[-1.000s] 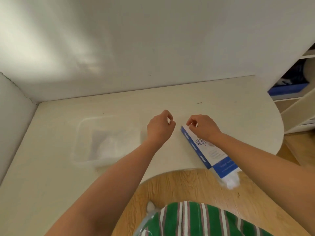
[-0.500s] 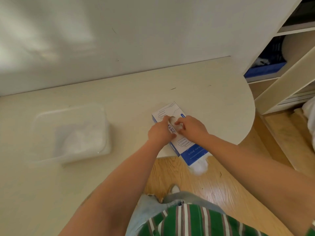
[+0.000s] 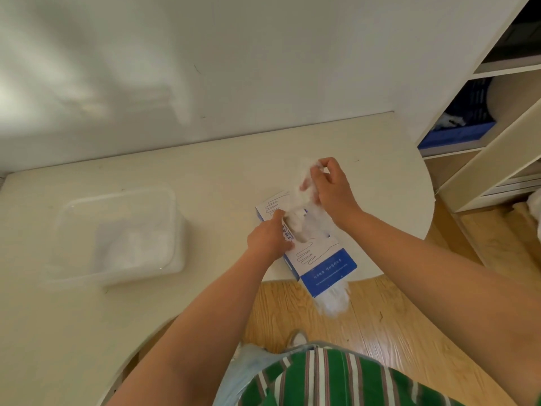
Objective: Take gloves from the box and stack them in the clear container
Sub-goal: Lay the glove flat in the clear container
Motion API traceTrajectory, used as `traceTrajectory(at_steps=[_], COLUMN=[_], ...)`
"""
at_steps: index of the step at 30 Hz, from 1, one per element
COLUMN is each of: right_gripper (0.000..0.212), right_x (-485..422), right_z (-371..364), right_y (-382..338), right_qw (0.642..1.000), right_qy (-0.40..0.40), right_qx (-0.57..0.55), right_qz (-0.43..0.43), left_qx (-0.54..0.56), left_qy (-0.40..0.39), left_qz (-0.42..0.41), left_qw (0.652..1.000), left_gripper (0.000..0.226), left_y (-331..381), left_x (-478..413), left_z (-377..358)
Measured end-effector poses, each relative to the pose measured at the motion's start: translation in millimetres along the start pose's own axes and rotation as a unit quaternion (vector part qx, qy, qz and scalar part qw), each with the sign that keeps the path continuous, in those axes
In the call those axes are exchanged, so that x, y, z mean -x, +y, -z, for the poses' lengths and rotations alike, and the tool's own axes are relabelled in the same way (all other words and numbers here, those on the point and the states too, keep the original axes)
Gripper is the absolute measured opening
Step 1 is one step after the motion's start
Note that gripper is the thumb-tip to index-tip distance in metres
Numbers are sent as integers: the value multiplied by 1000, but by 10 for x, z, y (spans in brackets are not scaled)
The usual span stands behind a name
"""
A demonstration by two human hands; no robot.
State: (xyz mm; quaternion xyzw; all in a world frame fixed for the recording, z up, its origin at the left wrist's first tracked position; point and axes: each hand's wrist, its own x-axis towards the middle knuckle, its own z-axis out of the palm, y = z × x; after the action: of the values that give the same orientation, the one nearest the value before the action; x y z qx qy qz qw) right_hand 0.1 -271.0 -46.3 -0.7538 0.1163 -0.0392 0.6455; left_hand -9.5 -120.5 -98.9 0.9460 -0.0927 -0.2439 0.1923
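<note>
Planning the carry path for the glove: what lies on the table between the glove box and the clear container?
Head view: only bare table lies between glove box and clear container; the left hand rests on the box's edge.

The only print is on the glove box [image 3: 317, 253]. A blue band [image 3: 329, 271] at its near end carries two lines of white characters, too small and blurred to read. On the white top, a row of dark characters [image 3: 288, 234] runs beside the opening, partly under the left hand [image 3: 268, 240] and illegible. Thin blue glove outlines [image 3: 307, 254] are drawn there too.
</note>
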Motion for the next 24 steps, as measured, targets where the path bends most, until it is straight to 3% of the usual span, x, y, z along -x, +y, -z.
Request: traceTrajectory(at_steps=[3,5,7,9,10,12,14,16,19,20,22,24], right_gripper=[11,7,8,13,15,21,27,33,29,22,33,35], right_x=[-17,-20,0,26,29,21,-1,-42,-117,-128,-112,-108], right_z=[39,63,60,23,3,-57,-135,-222,-345,-400,-499,-631], right_y=[-61,-69,-72,-69,-56,-51,-68,-87,-188,-240,-324,-363], right_qw=[999,998,995,992,990,987,984,986,986,978,952,948], right_qy=[-23,-56,-88,-111,-122,-145,-163,-152,-140,-165,-233,-245], right_qx=[-15,-14,-3,15,20,32,38,30,29,44,93,105], right_qz=[-19,-35,-48,-60,-63,-60,-56,-54,-90,-122,-176,-174], left_qx=[30,146,359,510,532,510,500,533,557,560,566,572], left_qy=[-19,6,24,-10,-38,-70,-39,15,42,42,34,19], left_qz=[-9,-1,36,66,69,45,1,-26,-38,-38,-37,-41], left_qw=[999,989,932,857,843,856,865,846,829,827,823,819], left_gripper=[59,38,32,51,62,62,34,9,7,7,8,8], left_y=[-67,-139,-161,-168,-164,-171,-202,-264,-438,-528,-699,-866], left_x=[-44,-70,-49,-22,-25,-4,27,56,85,100,149,212], left_z=[29,96,236,417,498,615,661,716,851,904,1009,1103])
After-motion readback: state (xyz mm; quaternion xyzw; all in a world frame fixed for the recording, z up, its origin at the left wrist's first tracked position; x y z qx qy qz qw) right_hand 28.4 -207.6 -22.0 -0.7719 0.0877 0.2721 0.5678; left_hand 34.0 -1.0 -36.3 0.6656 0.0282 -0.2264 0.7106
